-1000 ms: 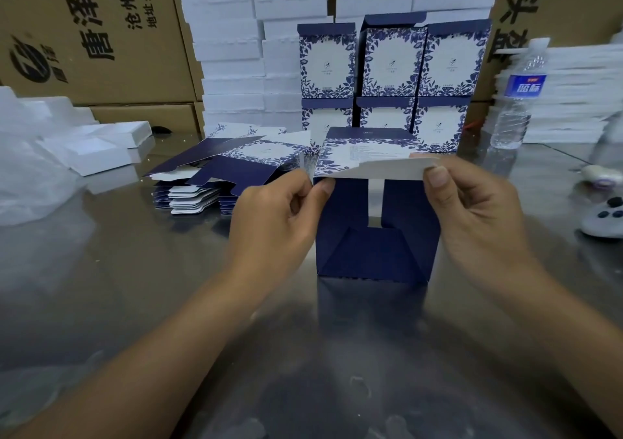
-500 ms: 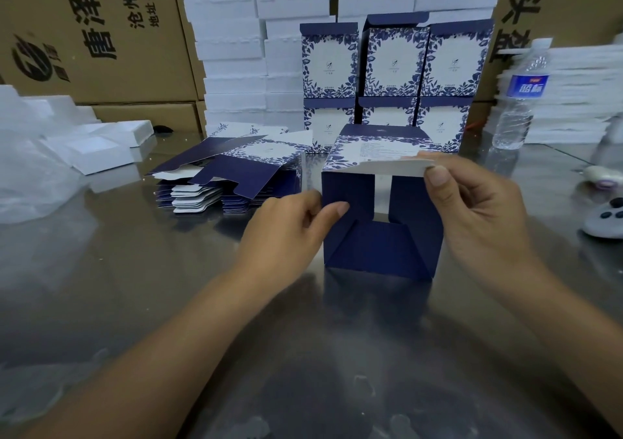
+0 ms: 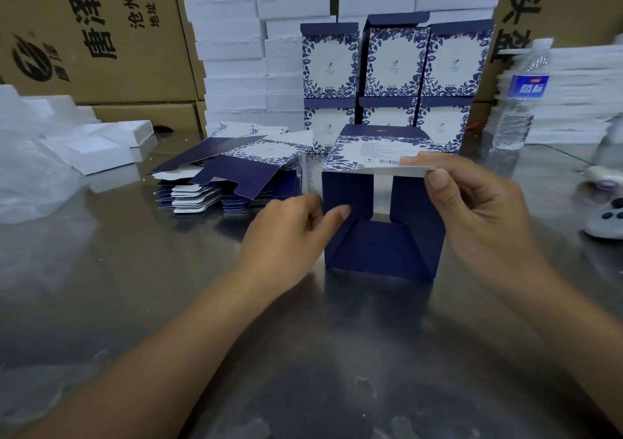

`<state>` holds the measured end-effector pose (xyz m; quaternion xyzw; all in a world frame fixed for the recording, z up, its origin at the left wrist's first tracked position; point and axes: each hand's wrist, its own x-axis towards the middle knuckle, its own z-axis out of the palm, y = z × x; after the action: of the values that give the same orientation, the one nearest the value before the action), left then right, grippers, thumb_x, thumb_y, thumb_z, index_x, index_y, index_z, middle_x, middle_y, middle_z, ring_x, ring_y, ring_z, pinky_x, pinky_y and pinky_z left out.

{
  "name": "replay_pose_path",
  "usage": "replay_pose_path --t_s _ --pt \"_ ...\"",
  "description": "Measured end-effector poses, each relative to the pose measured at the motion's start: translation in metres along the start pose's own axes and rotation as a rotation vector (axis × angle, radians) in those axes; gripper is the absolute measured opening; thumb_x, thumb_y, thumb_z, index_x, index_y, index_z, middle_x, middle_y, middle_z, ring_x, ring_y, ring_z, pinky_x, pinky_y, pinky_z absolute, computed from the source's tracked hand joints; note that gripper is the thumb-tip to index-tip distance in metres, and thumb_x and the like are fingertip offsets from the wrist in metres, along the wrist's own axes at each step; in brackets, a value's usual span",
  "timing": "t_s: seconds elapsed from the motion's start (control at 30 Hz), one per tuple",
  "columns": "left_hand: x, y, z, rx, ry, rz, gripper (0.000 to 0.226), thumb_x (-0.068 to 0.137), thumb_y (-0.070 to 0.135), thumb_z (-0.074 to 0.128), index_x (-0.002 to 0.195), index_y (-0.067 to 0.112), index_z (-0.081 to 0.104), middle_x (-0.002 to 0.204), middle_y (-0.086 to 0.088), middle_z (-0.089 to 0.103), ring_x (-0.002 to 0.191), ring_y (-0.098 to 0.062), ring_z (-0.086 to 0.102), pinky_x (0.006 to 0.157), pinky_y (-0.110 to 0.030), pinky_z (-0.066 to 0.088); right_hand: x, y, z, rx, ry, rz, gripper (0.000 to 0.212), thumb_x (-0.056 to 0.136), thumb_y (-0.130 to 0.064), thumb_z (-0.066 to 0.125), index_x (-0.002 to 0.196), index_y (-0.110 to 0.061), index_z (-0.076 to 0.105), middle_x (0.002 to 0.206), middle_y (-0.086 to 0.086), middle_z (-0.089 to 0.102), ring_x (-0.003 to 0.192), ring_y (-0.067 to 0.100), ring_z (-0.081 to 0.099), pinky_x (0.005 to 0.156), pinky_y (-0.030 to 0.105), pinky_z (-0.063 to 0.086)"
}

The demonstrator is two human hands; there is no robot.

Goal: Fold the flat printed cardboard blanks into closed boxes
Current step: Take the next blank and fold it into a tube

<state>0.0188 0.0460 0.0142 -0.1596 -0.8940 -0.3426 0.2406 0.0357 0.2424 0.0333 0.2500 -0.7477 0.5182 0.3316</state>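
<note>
At ten o'clock the stack of flat navy floral cardboard blanks (image 3: 236,176) sits near your left hand (image 3: 290,233). That hand has dropped from the lid to the left side flap, thumb and forefinger pinching its edge. The navy cardboard box (image 3: 384,253) stands centre, its end unclosed. Your right hand (image 3: 472,209) still pinches the white lid at one o'clock. The steel table (image 3: 135,287) gives working room at six.

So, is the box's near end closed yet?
Not closed: on the box the right hand pinches the top flap lifted, leaving a gap between the folded-in side flaps.
</note>
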Motion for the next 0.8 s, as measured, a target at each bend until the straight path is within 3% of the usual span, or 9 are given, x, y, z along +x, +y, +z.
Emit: replay_pose_path --t_s 0.2,0.3,0.43,0.5,0.6,0.8 --pt "-0.001 -0.004 0.001 0.1 -0.082 0.049 0.047 0.091 0.05 0.046 0.059 0.017 0.04 0.054 -0.003 0.053 0.061 -0.027 0.054 0.058 -0.038 0.042 0.0 0.001 0.001 0.0 0.013 0.005 0.033 0.084 -0.05 0.046 0.101 -0.027 0.063 0.104 -0.007 0.067 0.103 0.01 0.061 0.091 0.024 0.044" --pt "0.0 -0.005 0.001 0.042 -0.093 0.041 0.045 0.092 0.047 0.049 0.06 0.016 0.041 0.056 -0.007 0.055 0.061 -0.028 0.059 0.062 -0.043 0.048 0.001 0.002 0.0 -0.005 0.016 -0.008 0.032 0.085 -0.057 0.048 0.099 -0.032 0.062 0.102 -0.011 0.066 0.102 0.007 0.06 0.09 0.023 0.044" --pt "0.002 -0.008 0.002 0.019 -0.122 0.032 0.048 0.088 0.05 0.052 0.058 0.015 0.037 0.05 0.0 0.044 0.055 -0.025 0.05 0.055 -0.037 0.038 0.0 0.002 0.0 -0.007 0.015 -0.023 0.04 0.083 -0.066 0.043 0.099 -0.034 0.061 0.101 -0.013 0.066 0.1 0.006 0.059 0.088 0.024 0.043" --pt "0.003 -0.01 0.001 0.046 -0.164 0.014 0.047 0.086 0.049 0.055 0.057 0.016 0.039 0.049 0.003 0.042 0.053 -0.021 0.044 0.054 -0.034 0.034 0.0 0.002 0.0 -0.004 0.01 -0.018 0.037 0.084 -0.064 0.045 0.098 -0.035 0.061 0.102 -0.013 0.066 0.102 0.008 0.06 0.09 0.025 0.044" --pt "0.002 -0.012 0.002 0.134 -0.263 -0.016 0.044 0.087 0.05 0.056 0.063 0.015 0.047 0.056 0.002 0.05 0.062 -0.022 0.052 0.058 -0.034 0.039 0.0 0.0 0.0 -0.023 0.007 -0.019 0.03 0.086 -0.058 0.047 0.099 -0.034 0.061 0.103 -0.013 0.065 0.105 0.01 0.06 0.091 0.026 0.045" --pt "0.0 -0.01 0.002 0.094 -0.262 -0.002 0.045 0.09 0.04 0.058 0.058 0.015 0.041 0.05 0.002 0.042 0.056 -0.022 0.043 0.057 -0.035 0.035 0.001 -0.002 -0.001 -0.032 0.01 -0.007 0.024 0.084 -0.049 0.047 0.097 -0.034 0.06 0.102 -0.013 0.065 0.104 0.01 0.06 0.091 0.024 0.044"
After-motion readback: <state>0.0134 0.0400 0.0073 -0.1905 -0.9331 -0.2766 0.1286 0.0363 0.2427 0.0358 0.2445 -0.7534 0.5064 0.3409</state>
